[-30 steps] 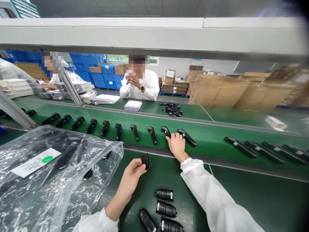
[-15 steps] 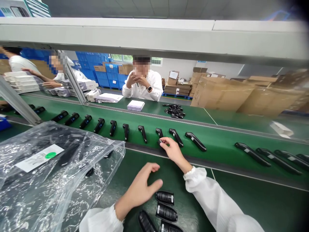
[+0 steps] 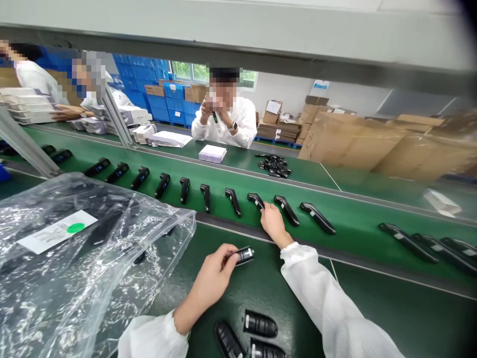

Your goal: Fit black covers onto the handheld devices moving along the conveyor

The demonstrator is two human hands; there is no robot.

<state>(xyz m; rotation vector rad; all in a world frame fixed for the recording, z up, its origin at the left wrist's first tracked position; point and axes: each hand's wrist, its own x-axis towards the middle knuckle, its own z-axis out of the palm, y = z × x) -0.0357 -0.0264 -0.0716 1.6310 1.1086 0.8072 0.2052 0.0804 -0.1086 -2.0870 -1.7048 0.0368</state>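
My left hand [image 3: 209, 279] pinches a black ribbed plastic cover [image 3: 246, 255] above the near green worktop. Out on the green belt, my right hand [image 3: 274, 222] closes on the lower end of a black angled handheld device [image 3: 255, 199]; its fingertips are partly hidden. Another such device [image 3: 286, 210] lies just right of that hand, and one more [image 3: 233, 201] to its left. Below my hands, several similar covers lie loose, among them a ribbed cover [image 3: 261, 323] and a tilted cover [image 3: 228, 339].
A clear plastic bag [image 3: 122, 233] with dark parts spreads over the left worktop. Across the belt sit a white box [image 3: 212, 153], a heap of black parts [image 3: 274, 165] and a seated person [image 3: 242, 117]. A metal post [image 3: 117, 114] and overhead beam [image 3: 238, 40] frame the station.
My left hand has picked up a ribbed cover from the worktop group and closed on it. My right hand stays at the same device, now at its lower end. The view has tilted down slightly.
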